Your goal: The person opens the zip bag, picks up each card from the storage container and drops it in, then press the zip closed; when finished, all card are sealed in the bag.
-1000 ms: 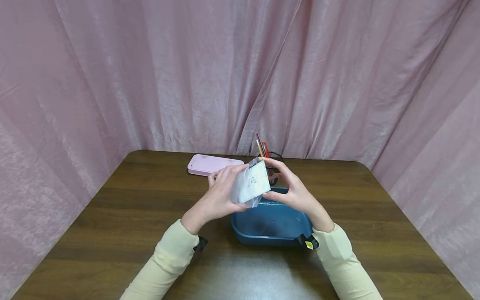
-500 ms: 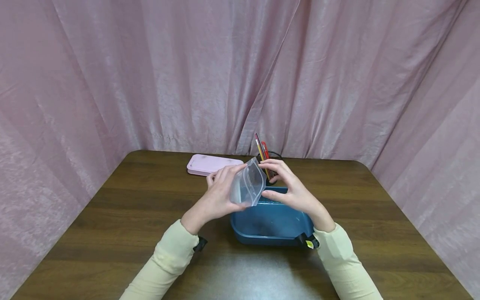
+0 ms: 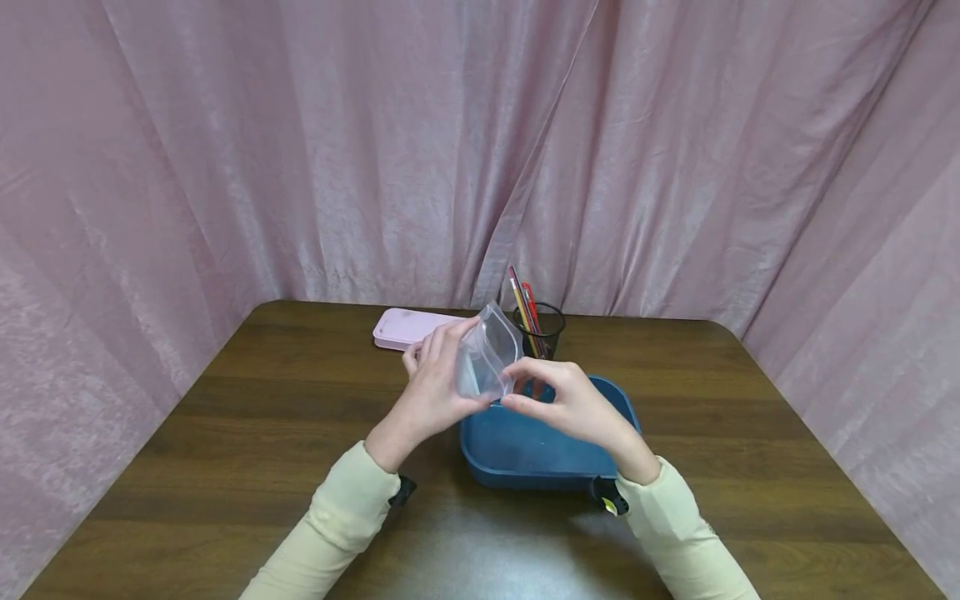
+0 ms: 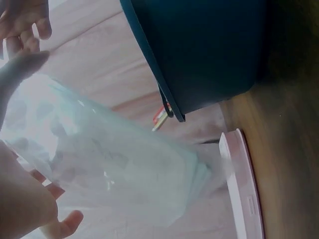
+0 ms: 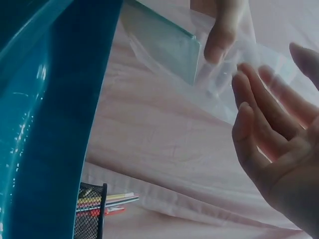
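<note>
My left hand (image 3: pixel 431 375) grips a clear zip bag (image 3: pixel 491 346), thumb on the near side and fingers behind it. The bag's mouth gapes toward the right. Inside, at the bottom of the bag, lies a flat pale-green block with a squared edge (image 5: pixel 169 47), its kind unclear through the plastic. My right hand (image 3: pixel 573 404) is at the bag's mouth, forefinger and thumb tips right by its lower edge with a gap between them. In the right wrist view its fingers (image 5: pixel 269 114) are gently bent and overlap the plastic. Both hands are above a blue basin (image 3: pixel 540 450).
A pink pencil case (image 3: pixel 408 327) lies at the back of the wooden table (image 3: pixel 285 433), partly behind my left hand. To its right stands a black mesh cup (image 3: pixel 551 333) with several pencils and a red pen (image 3: pixel 531 304). Pink curtains (image 3: pixel 375 167) hang behind.
The pale block has slid from the bag's mouth down into the bag. My right hand has moved from around the opening down to its lower edge. The bag has shifted slightly left.
</note>
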### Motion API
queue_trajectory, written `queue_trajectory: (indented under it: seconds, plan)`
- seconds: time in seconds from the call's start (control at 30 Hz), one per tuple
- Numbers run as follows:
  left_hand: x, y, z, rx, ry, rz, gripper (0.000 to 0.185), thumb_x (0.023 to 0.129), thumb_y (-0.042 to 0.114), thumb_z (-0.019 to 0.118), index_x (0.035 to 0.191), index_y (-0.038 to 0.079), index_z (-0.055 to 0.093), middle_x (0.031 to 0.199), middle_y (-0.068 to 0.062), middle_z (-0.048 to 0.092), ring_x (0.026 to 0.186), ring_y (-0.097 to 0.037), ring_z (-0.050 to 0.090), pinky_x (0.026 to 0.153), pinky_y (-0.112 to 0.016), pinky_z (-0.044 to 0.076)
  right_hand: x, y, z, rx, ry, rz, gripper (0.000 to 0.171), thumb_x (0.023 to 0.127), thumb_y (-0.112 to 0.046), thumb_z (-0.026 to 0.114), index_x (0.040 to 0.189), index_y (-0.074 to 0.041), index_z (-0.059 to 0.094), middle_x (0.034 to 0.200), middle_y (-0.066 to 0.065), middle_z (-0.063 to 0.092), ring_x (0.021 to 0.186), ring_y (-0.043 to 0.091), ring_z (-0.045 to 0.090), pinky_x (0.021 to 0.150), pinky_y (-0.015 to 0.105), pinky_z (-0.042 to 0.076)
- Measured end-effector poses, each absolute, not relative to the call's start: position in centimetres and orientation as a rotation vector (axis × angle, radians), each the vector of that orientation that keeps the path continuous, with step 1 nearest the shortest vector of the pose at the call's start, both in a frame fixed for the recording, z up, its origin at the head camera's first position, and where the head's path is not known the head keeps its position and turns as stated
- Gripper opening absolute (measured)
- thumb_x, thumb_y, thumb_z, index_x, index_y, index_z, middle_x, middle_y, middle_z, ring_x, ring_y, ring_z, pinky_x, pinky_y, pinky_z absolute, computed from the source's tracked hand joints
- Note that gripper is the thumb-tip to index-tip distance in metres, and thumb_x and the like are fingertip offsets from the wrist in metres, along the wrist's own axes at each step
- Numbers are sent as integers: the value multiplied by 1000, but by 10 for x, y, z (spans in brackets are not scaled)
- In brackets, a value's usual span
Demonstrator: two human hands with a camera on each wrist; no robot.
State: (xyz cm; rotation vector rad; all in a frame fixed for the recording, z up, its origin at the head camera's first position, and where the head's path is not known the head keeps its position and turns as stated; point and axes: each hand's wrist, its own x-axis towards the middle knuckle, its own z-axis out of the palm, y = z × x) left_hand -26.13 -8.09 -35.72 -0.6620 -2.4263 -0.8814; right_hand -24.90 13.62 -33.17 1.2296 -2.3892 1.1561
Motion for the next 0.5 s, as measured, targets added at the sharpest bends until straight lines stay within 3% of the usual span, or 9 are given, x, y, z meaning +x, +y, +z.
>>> queue_trajectory:
  seconds: [0.27, 0.4, 0.5]
  plan:
    - [-259, -82, -352, -732, -2411, -1080, 110, 65, 42, 88, 149, 23, 21, 142, -8, 39, 131, -25, 37, 99, -54, 19, -249, 149, -323, 1028, -2310, 1304, 17, 91, -1, 62, 107, -4, 66, 99, 10, 70, 84, 8, 63, 77, 21, 52]
    - [-259, -85, -348, -756, -2373, -1285, 90, 83, 42, 74, 150, 19, 18, 141, -12, 41, 131, -28, 39, 103, -55, 16, -253, 159, -320, 1003, -2254, 1442, 17, 93, 3, 54, 106, 1, 65, 100, 17, 69, 87, 4, 63, 76, 20, 53]
    - [-259, -86, -346, -747, -2365, -1406, 72, 94, 38, 61, 150, 16, 20, 138, -13, 45, 130, -30, 43, 108, -56, 17, -257, 164, -320, 994, -2222, 1513, 16, 94, 4, 51, 103, 3, 64, 99, 11, 69, 90, 2, 64, 78, 22, 55]
